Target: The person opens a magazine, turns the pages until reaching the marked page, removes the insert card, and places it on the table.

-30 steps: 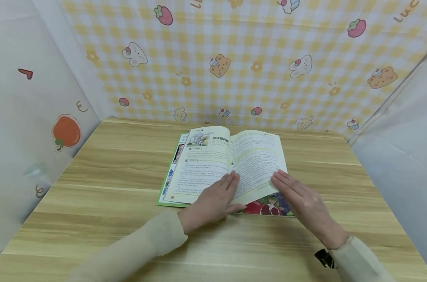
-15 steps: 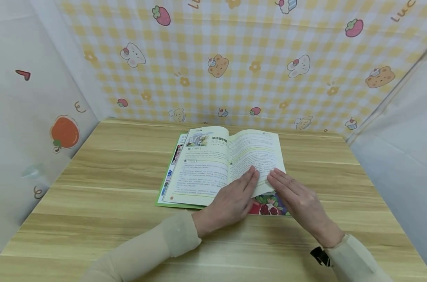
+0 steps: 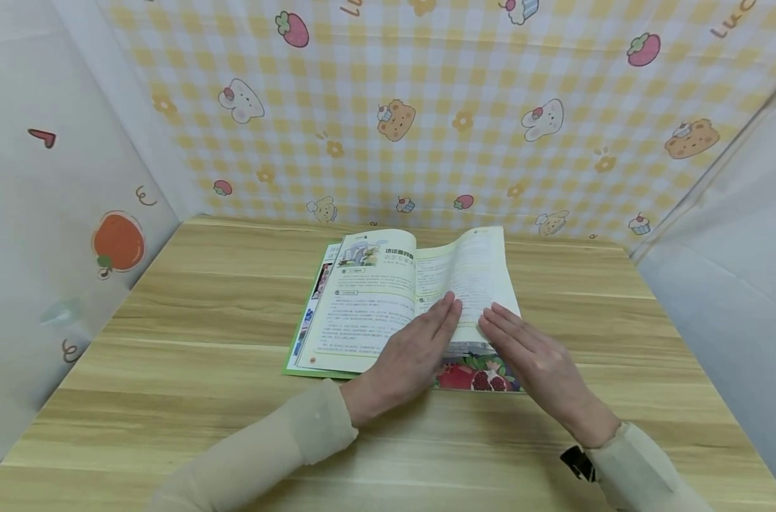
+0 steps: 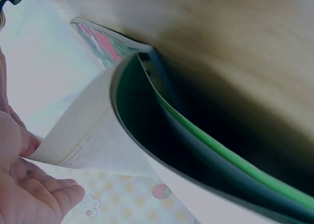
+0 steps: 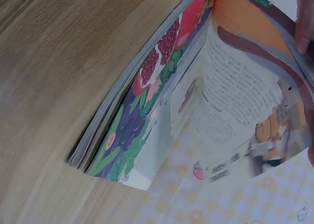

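Observation:
An open magazine (image 3: 381, 299) lies on the table, its left page printed with text and a small picture. My left hand (image 3: 413, 355) is laid over the lower part of the right-hand pages, fingers straight on top, with its thumb hidden below in the head view. My right hand (image 3: 548, 363) is at the outer edge of those pages. From the left wrist view, a page corner (image 4: 98, 145) sits between the thumb and fingers. Raised pages (image 5: 245, 96) with an orange picture show in the right wrist view, a thumb against their underside. Below them is a pomegranate picture (image 3: 484, 377).
The wooden table (image 3: 189, 341) spreads around the magazine. Behind it hangs a yellow checked cloth (image 3: 336, 85) with cartoon figures. Pale sheets (image 3: 35, 235) close off both sides. A black clip (image 3: 578, 464) is on the right wrist.
My left hand has moved right across the right-hand page, then slightly back. The page's far part has risen into a bulge, and fanned page edges now show between the hands.

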The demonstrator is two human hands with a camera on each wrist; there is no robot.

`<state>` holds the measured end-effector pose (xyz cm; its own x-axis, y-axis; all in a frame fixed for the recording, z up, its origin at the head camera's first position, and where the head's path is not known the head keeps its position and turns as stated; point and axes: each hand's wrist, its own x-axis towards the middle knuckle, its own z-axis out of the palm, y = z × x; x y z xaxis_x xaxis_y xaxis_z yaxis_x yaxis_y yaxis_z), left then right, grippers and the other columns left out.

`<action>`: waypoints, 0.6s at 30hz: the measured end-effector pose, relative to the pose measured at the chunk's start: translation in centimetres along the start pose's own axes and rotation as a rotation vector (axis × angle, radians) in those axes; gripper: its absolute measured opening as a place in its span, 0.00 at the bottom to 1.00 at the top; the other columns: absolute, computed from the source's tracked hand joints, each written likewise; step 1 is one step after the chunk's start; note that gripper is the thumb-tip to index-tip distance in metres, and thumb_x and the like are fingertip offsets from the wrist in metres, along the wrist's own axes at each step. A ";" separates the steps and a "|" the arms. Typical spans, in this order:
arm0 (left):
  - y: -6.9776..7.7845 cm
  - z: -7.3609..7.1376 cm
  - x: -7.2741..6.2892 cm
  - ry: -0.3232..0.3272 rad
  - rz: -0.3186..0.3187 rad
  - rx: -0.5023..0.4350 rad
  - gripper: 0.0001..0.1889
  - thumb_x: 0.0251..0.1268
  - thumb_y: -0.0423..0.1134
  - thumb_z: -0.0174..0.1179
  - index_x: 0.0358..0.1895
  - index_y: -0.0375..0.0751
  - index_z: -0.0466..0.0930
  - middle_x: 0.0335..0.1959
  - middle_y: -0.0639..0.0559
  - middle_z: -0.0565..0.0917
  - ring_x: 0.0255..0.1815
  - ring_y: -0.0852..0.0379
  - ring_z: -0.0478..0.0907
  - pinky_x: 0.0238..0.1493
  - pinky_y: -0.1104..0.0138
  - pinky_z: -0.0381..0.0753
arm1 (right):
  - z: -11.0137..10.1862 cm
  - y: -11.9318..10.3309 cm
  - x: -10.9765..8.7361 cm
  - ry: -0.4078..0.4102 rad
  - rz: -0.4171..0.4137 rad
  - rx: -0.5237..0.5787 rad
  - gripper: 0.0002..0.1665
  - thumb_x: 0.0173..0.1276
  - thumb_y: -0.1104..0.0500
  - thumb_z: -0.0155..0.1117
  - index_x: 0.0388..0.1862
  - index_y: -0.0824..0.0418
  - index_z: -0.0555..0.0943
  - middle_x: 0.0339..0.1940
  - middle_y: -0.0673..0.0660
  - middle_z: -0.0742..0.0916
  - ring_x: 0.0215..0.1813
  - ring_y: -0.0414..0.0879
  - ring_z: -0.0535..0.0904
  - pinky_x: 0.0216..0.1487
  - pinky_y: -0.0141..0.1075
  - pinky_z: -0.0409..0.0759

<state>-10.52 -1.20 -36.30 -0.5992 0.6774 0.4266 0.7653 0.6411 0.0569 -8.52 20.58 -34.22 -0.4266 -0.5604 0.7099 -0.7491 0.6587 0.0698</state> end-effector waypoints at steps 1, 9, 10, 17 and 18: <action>-0.3 0.0 -0.1 0.008 -0.003 -0.004 0.37 0.58 0.30 0.59 0.71 0.29 0.53 0.72 0.38 0.58 0.73 0.49 0.57 0.69 0.63 0.60 | 0.1 0.0 -0.1 0.012 0.003 0.006 0.23 0.77 0.55 0.41 0.51 0.67 0.81 0.52 0.62 0.84 0.58 0.51 0.79 0.64 0.30 0.66; -2.3 0.2 -1.1 0.013 -0.041 -0.023 0.33 0.59 0.21 0.54 0.70 0.26 0.54 0.70 0.36 0.62 0.70 0.48 0.62 0.65 0.61 0.67 | -0.2 0.8 -1.6 0.007 0.089 0.080 0.24 0.76 0.52 0.45 0.54 0.68 0.79 0.55 0.63 0.82 0.65 0.47 0.72 0.67 0.27 0.62; -2.5 0.2 -1.2 -0.010 -0.055 -0.036 0.34 0.60 0.20 0.53 0.70 0.26 0.53 0.71 0.36 0.61 0.71 0.47 0.61 0.65 0.60 0.67 | -0.3 0.9 -1.9 -0.015 0.107 0.088 0.25 0.76 0.51 0.44 0.54 0.68 0.79 0.55 0.63 0.82 0.65 0.47 0.73 0.67 0.26 0.61; -3.4 0.2 -2.1 -0.126 -0.150 -0.075 0.34 0.66 0.22 0.47 0.73 0.28 0.44 0.73 0.36 0.54 0.72 0.47 0.58 0.64 0.60 0.68 | -0.4 1.7 -3.6 -0.172 0.181 0.085 0.31 0.74 0.45 0.40 0.52 0.67 0.80 0.53 0.62 0.83 0.55 0.57 0.80 0.56 0.36 0.73; -3.5 0.3 -2.2 -0.132 -0.165 -0.082 0.35 0.66 0.21 0.47 0.73 0.28 0.42 0.74 0.36 0.53 0.71 0.48 0.60 0.62 0.60 0.71 | -0.4 1.9 -3.8 -0.191 0.187 0.089 0.30 0.74 0.45 0.42 0.52 0.67 0.81 0.53 0.63 0.84 0.54 0.58 0.80 0.54 0.39 0.75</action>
<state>-12.01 -4.83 -37.68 -0.7390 0.6108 0.2840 0.6679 0.7192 0.1912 -8.09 24.16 -36.50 -0.6428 -0.5235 0.5593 -0.6867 0.7173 -0.1177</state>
